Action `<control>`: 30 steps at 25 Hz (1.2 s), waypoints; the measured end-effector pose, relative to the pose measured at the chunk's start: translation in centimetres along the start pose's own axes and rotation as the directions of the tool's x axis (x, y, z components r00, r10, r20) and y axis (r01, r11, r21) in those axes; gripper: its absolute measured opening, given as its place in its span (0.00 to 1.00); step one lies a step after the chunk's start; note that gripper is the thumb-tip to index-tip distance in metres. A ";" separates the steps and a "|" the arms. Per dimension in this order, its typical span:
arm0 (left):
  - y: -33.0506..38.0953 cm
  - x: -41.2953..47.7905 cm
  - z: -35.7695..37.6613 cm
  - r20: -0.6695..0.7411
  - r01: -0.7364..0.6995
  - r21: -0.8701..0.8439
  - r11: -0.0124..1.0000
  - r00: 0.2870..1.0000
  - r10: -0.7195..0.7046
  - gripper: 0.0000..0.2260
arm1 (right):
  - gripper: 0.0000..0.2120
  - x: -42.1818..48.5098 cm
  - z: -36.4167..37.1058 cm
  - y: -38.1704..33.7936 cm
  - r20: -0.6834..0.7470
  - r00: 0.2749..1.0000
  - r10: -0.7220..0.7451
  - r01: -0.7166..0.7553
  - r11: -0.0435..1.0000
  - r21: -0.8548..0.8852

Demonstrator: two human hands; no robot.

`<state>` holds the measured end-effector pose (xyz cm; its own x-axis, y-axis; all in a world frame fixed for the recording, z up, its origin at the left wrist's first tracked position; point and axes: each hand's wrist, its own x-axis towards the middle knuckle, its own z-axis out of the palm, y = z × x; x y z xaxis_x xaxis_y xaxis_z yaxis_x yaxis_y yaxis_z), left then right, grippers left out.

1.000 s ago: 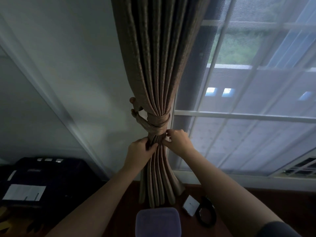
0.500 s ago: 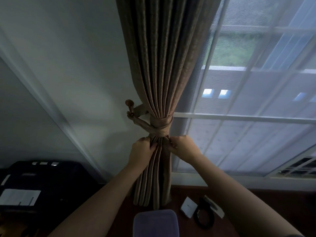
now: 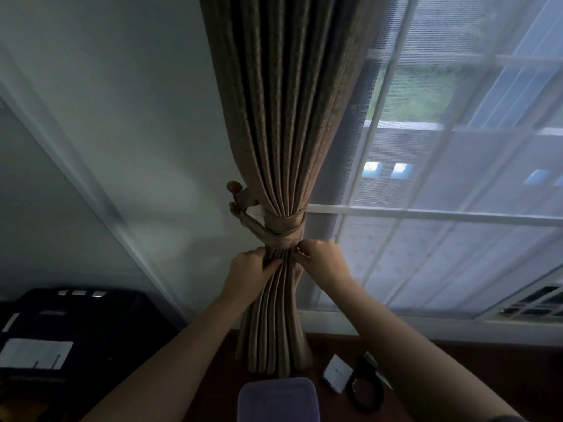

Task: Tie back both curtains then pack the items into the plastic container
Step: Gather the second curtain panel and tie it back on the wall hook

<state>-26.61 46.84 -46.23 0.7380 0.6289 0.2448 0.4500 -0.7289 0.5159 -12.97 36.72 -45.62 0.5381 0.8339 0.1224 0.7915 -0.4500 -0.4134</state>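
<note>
1. Head view, far left: a dark case [image 3: 76,324] with a white label sits low against the wall and plays no part.
2. A wooden hook [image 3: 234,190] on the wall carries the tieback [image 3: 283,229], which is looped round the curtain [image 3: 283,117] and cinches it into a narrow waist beside the window [image 3: 457,239].
3. The left hand [image 3: 249,272] grips the curtain's left folds just under the tieback, fingers curled into the cloth.
4. The right hand [image 3: 323,260] pinches the curtain's right edge where it leaves the tieback, fingertips close together.
5. Changed over the last second: both hands have stayed at the same spot, but the folds below them, which splayed outward a second ago, now hang as a straighter, tighter bundle. The tieback has not shifted on the hook.
6. Judgement: this is tidying rather than tying, so this curtain looks as good as done. The second curtain is out of view and presumably comes next.
7. Near centre, the plastic container [image 3: 277,400] sits on the tabletop [image 3: 487,360] right below the curtain's hem. Whether it is open cannot be told.
8. To its right lie a white card [image 3: 336,373] and a black cable [image 3: 365,391], both outside the container, so packing has not begun.
</note>
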 end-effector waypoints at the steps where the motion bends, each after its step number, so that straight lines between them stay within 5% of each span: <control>1: 0.3 0.1 0.0 0.019 -0.009 0.013 1.000 1.000 0.008 0.14 | 0.10 0.1 0.0 -0.1 0.008 1.000 -0.006 0.006 1.000 -0.023; 8: 0.7 0.1 0.7 -0.006 0.007 0.046 0.999 1.000 -0.006 0.12 | 0.10 -1.6 -1.3 1.8 0.010 0.998 -0.069 0.069 0.997 -0.017; 12: 1.8 0.7 1.2 0.029 0.063 0.026 0.998 0.998 -0.064 0.12 | 0.10 -0.6 -1.7 1.1 0.047 0.999 -0.003 0.007 0.997 -0.073; 17: 0.1 -0.1 -0.3 -0.014 0.012 -0.009 1.000 1.000 -0.012 0.12 | 0.16 -1.5 0.2 0.3 0.060 0.993 0.105 -0.108 0.992 0.060; 24: -2.7 -0.6 1.7 0.327 0.071 0.065 0.995 0.941 -0.089 0.15 | 0.11 -0.8 3.4 0.4 0.184 0.963 0.198 -0.203 0.979 0.010; 30: -3.2 -0.5 3.9 0.352 0.066 0.111 0.992 0.930 -0.101 0.16 | 0.16 -1.0 6.8 1.3 0.214 0.946 0.244 -0.276 0.951 0.137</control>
<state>-26.46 47.84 -51.23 0.8182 0.5636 -0.1138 0.5508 -0.7115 0.4363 -14.46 37.51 -52.44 0.6402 0.7473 -0.1779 0.5648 -0.6149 -0.5504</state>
